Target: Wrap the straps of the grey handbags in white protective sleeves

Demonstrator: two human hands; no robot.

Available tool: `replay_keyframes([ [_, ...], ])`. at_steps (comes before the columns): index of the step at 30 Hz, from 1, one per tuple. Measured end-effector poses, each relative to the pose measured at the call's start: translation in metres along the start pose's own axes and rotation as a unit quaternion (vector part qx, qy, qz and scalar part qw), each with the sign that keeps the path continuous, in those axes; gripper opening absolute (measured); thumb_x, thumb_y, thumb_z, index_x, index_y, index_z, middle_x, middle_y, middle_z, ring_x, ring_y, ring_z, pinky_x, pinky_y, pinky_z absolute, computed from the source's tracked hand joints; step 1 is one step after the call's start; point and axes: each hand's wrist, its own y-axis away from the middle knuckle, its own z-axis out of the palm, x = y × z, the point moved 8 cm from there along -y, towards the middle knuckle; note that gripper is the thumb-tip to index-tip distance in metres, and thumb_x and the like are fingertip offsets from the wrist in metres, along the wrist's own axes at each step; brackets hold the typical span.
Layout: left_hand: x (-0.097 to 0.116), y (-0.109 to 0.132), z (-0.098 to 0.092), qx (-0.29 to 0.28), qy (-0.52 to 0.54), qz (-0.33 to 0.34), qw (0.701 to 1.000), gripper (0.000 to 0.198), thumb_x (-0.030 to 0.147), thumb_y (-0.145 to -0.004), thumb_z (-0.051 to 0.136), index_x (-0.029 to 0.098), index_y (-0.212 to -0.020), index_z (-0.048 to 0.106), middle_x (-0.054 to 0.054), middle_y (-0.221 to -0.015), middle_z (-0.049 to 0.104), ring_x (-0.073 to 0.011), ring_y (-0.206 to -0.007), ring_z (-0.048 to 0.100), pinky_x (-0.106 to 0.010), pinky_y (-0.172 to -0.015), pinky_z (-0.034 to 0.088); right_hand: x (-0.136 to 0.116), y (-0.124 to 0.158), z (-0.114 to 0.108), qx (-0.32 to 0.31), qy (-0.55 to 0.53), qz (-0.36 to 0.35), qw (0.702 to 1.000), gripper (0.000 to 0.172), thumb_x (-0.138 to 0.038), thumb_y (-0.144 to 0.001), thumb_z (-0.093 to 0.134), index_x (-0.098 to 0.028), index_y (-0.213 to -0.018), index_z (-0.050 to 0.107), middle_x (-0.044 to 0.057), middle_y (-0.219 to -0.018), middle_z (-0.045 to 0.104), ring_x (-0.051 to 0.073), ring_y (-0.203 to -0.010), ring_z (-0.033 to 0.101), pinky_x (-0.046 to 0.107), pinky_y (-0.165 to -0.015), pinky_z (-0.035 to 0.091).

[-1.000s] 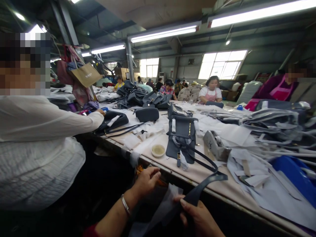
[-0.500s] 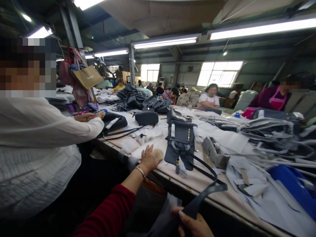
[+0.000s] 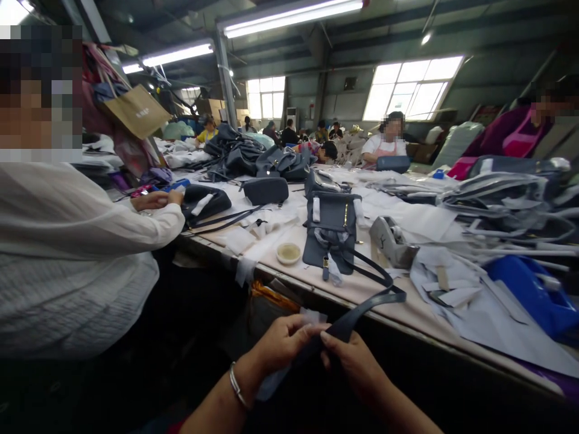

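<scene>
A dark blue-grey strap (image 3: 357,313) runs from a backpack (image 3: 332,211) on the table down over the front edge. My right hand (image 3: 355,355) pinches the strap between thumb and fingers. Close beside it, my left hand (image 3: 284,340) is closed on the strap with thumb and fingers together. Thin translucent white wrapping (image 3: 274,383) shows under and behind my left hand, and I cannot tell how it is attached. The backpack lies with white wrapped pieces on it and a gold zip. A small round dish (image 3: 288,254) stands left of it.
A metal tape dispenser (image 3: 393,242) stands right of the backpack, near a blue object (image 3: 531,295) and paper sheets. At left, a co-worker in a white top (image 3: 90,241) handles a dark bag (image 3: 208,202). More bags (image 3: 239,150) are piled behind.
My left hand has left the small dish and come down to the strap beside my right hand. My right hand still holds the strap. The view has tilted downward.
</scene>
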Motion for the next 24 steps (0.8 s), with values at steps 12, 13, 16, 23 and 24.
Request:
replay_keyframes([
  [12,-0.026,-0.001,-0.02,0.169,0.015,-0.032,0.985,0.026,0.037,-0.08,0.069,0.012,-0.078,0.077,-0.009,-0.078,0.074,-0.0202,-0.077,0.065,-0.028,-0.072,0.048,-0.028,0.008,-0.032,0.075,-0.04,-0.046,0.995,0.04,-0.046,-0.081,0.071,-0.013,-0.102,0.069,-0.003,-0.055,0.05,0.011,-0.05,0.047,0.026,-0.051,0.037],
  [13,-0.026,-0.001,-0.018,0.168,0.021,-0.037,0.985,0.026,0.037,-0.079,0.07,0.011,-0.078,0.077,-0.009,-0.078,0.074,-0.0202,-0.076,0.065,-0.028,-0.072,0.048,-0.036,0.009,-0.036,0.081,-0.067,-0.055,0.993,0.037,-0.045,-0.081,0.072,-0.013,-0.1,0.069,-0.004,-0.056,0.049,0.011,-0.05,0.046,0.025,-0.05,0.036],
  [16,-0.026,0.0,-0.012,0.164,0.047,-0.048,0.984,0.027,0.038,-0.077,0.072,0.011,-0.079,0.077,-0.01,-0.076,0.074,-0.0203,-0.074,0.066,-0.029,-0.072,0.049,-0.058,0.009,-0.045,0.094,-0.114,-0.085,0.985,0.03,-0.04,-0.079,0.075,-0.013,-0.089,0.068,-0.004,-0.058,0.048,0.009,-0.048,0.043,0.024,-0.045,0.035],
  [23,-0.022,0.003,-0.012,0.192,-0.005,-0.031,0.981,0.024,0.036,-0.076,0.073,0.012,-0.071,0.075,-0.008,-0.073,0.073,-0.0195,-0.073,0.065,-0.028,-0.071,0.047,-0.073,0.008,-0.056,0.128,-0.056,-0.117,0.983,0.034,-0.042,-0.081,0.072,-0.015,-0.067,0.059,-0.003,-0.055,0.047,0.009,-0.046,0.042,0.024,-0.044,0.035],
  [24,-0.022,0.004,-0.013,0.196,-0.007,-0.032,0.98,0.023,0.035,-0.076,0.073,0.013,-0.071,0.074,-0.008,-0.073,0.073,-0.0193,-0.073,0.064,-0.028,-0.071,0.047,-0.071,0.008,-0.057,0.133,-0.044,-0.117,0.983,0.035,-0.043,-0.082,0.072,-0.016,-0.066,0.058,-0.003,-0.055,0.047,0.009,-0.046,0.042,0.024,-0.044,0.035],
])
